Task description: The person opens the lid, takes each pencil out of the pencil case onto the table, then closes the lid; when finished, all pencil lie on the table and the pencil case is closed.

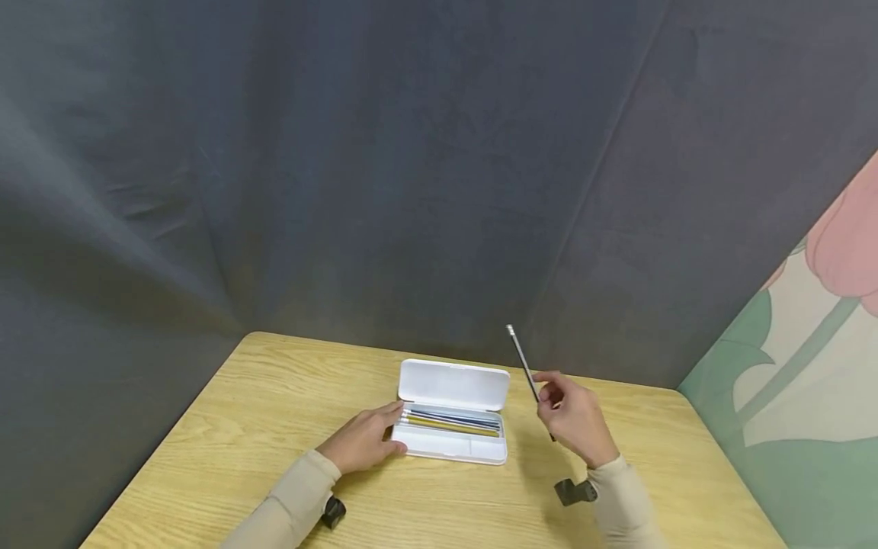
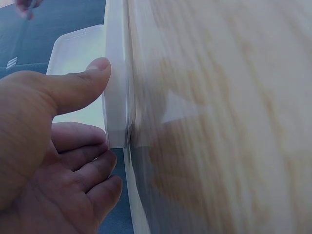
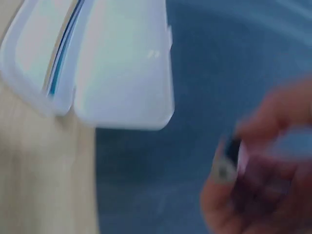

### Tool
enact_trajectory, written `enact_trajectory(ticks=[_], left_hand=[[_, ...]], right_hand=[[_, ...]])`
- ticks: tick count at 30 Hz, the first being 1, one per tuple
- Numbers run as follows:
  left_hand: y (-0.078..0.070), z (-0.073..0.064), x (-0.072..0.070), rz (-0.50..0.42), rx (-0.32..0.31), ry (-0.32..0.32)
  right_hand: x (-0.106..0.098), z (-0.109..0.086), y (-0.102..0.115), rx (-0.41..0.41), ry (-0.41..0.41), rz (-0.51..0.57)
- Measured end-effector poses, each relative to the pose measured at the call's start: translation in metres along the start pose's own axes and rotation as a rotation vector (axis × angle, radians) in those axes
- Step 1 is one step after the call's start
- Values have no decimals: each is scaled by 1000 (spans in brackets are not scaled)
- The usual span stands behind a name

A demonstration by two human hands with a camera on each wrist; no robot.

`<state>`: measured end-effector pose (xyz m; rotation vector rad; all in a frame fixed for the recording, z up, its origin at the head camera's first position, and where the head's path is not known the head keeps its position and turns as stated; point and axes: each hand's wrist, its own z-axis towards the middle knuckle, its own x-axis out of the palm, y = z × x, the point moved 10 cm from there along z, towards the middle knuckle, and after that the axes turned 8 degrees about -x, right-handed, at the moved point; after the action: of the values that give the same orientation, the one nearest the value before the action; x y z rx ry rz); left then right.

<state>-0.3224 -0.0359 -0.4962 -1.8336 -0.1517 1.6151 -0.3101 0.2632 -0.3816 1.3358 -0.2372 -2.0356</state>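
Note:
A white pencil case lies on the table with its lid raised. Several pencils, dark and yellow, lie side by side in its rear compartment. My left hand holds the case by its left end. In the left wrist view the thumb presses the case wall, with the other fingers curled at the corner. To the right of the case, my right hand pinches a dark pencil above the table. That pencil slants, its pale end up; the right wrist view shows its other end, blurred.
The light wooden table runs back to a dark grey curtain. On the right hangs a panel with a tulip print. A small front compartment of the case sits behind a divider. Dark wrist cameras are strapped to both sleeves.

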Motion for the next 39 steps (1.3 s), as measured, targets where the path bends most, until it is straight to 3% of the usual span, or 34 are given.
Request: enact_trajectory(ticks=[3,5,8,11,19,21,23,26,28,30,32,35,39], left_hand=[[1,0,-2,1,-7,0],[1,0,-3,3,-12,-1],[0,0,-2,3,-13,6],[-1,-2,0,1,-14,18],[0,-2,-3,-1,-17,7],[0,-3,-3,-1,-18,10],[2,-4,-3,-3,-24,13],[5,-5,-4,-8,-40,9],[6,-6,-4,-8,-46,2],[5,-6,-5,-11,-38,0],[2,-6,-4,-13,-23,8],[-1,-6,-2,-22,-15,30],[1,-6,-4,-12,-23,30]], right_hand=[[9,-8,-44,215,60,-32],[27,-16,-66,299,151,-53],[56,-27,-87,360,259,-101],[72,-34,-91,360,293,-137],[79,-27,-71,247,298,-196],[75,-24,-65,233,272,-199],[68,-16,-53,190,194,-195],[57,-2,-17,18,22,-138],[59,6,10,-137,-31,-82],[73,9,30,-258,-1,-57],[94,10,38,-318,80,-80],[121,7,36,-335,193,-155],[133,6,31,-336,233,-182]])
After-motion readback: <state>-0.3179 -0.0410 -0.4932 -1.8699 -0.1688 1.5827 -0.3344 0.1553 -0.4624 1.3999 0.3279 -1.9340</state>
